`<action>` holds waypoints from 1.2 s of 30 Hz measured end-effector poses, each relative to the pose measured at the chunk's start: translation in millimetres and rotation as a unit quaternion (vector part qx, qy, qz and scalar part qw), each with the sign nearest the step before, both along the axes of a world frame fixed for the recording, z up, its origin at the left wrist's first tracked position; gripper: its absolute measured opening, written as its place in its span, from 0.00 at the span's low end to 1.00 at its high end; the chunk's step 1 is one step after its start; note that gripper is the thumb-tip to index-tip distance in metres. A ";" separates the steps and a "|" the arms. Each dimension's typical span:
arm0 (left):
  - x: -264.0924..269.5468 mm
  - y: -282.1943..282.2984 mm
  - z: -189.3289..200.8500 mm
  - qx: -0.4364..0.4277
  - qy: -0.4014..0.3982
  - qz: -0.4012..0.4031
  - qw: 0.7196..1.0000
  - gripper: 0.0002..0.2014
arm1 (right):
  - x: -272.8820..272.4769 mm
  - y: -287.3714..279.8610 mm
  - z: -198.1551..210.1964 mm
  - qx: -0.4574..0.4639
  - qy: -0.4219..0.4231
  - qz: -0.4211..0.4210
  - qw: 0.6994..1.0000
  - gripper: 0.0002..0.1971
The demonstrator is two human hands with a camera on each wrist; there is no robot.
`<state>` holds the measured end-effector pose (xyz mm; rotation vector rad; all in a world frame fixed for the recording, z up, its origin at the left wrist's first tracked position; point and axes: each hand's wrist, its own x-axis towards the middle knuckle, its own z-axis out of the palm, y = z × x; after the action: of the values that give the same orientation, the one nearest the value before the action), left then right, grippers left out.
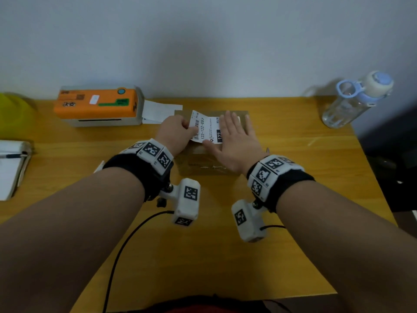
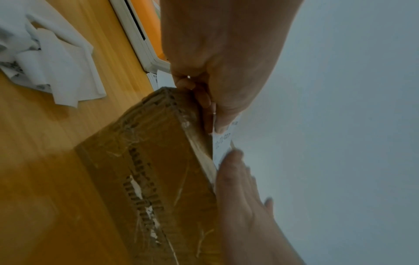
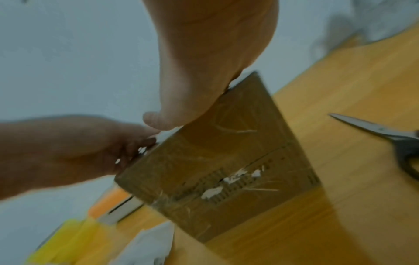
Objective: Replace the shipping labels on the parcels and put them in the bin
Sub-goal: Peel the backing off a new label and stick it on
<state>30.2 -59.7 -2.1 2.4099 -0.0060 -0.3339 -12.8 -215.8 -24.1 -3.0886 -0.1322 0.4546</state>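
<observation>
A brown cardboard parcel (image 1: 203,163) sits mid-table, its taped side facing me (image 2: 145,170) (image 3: 226,161). A white shipping label (image 1: 204,129) printed "122-122-C07" lies over its top, its left end lifted. My left hand (image 1: 178,132) pinches that left end (image 2: 223,141) between thumb and fingers. My right hand (image 1: 234,141) lies flat with straight fingers on the label's right part, pressing it onto the parcel top. In the right wrist view the palm (image 3: 204,71) rests on the parcel's upper edge.
An orange and white label printer (image 1: 99,106) stands at the back left, loose white label backings (image 1: 158,111) beside it. Crumpled label scraps (image 2: 45,59) lie left of the parcel. Scissors (image 3: 385,136) lie to the right. A water bottle (image 1: 354,100) stands back right, a notebook (image 1: 11,168) at the left edge.
</observation>
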 end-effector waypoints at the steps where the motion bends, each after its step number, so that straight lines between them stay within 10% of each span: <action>1: 0.5 0.3 -0.1 0.002 -0.001 0.000 1.000 0.10 | 0.9 2.5 -0.4 0.007 -0.001 0.010 1.000 0.46; 17: 8.2 32.7 -4.1 -0.031 0.017 0.007 0.999 0.24 | -7.7 -11.9 4.4 -0.071 -0.008 -0.043 0.997 0.47; 31: 15.1 56.9 -2.3 -0.141 0.128 -0.056 0.980 0.15 | 19.9 65.8 7.4 0.122 0.033 0.070 0.990 0.43; 36: 23.3 35.5 4.3 0.057 -0.118 -0.083 0.988 0.16 | 15.1 18.4 20.4 0.204 -0.097 -0.014 0.974 0.30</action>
<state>53.5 -24.1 2.2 2.5561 -0.3032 -0.1253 2.2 -197.4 -3.8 -2.7166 -0.1623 0.1042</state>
